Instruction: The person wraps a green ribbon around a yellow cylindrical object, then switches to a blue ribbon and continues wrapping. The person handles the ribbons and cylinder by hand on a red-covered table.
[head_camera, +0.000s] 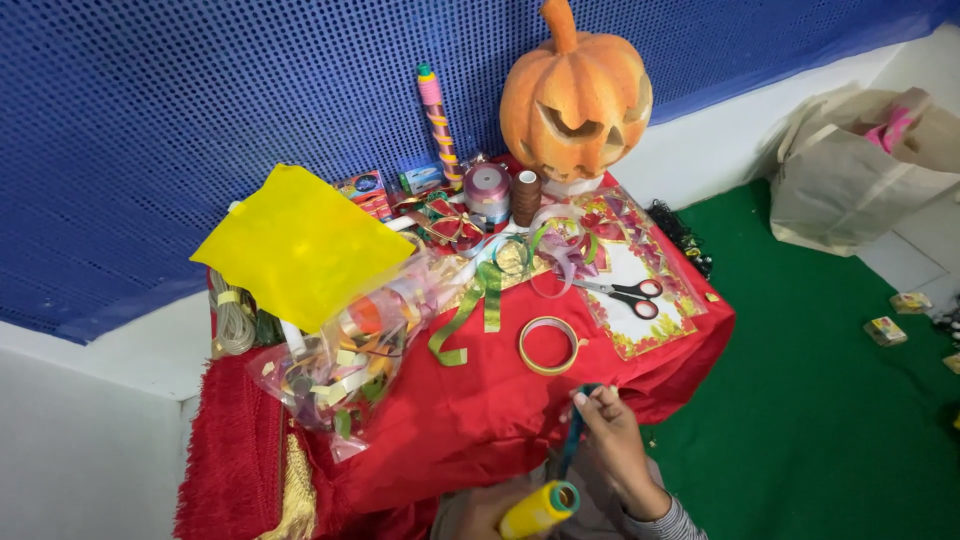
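A low table draped in a bright red cloth (470, 410) stands against a blue dotted wall, and on its far edge sits a large orange carved pumpkin lantern (575, 95). A sheet of yellow paper (300, 245) lies over a clear plastic bag of mixed ribbon scraps (350, 360) on the table's left side. Nearer the middle lie a ring of tan adhesive tape (549, 345) and a pair of black-and-red-handled scissors (625, 293), the scissors resting on a flowered card.

At the bottom edge, the right hand (612, 440) is closed in a pinch, thumb and fingertips gripping the free end of a narrow dark teal ribbon (572, 445). The ribbon runs in a taut, slightly twisted strip from that pinch down to a yellow spool with a teal core (540, 508), seen end-on just below the table's front edge. The left hand (480, 515) is mostly hidden beneath the spool; it appears to support it, but how far the fingers are closed cannot be told.
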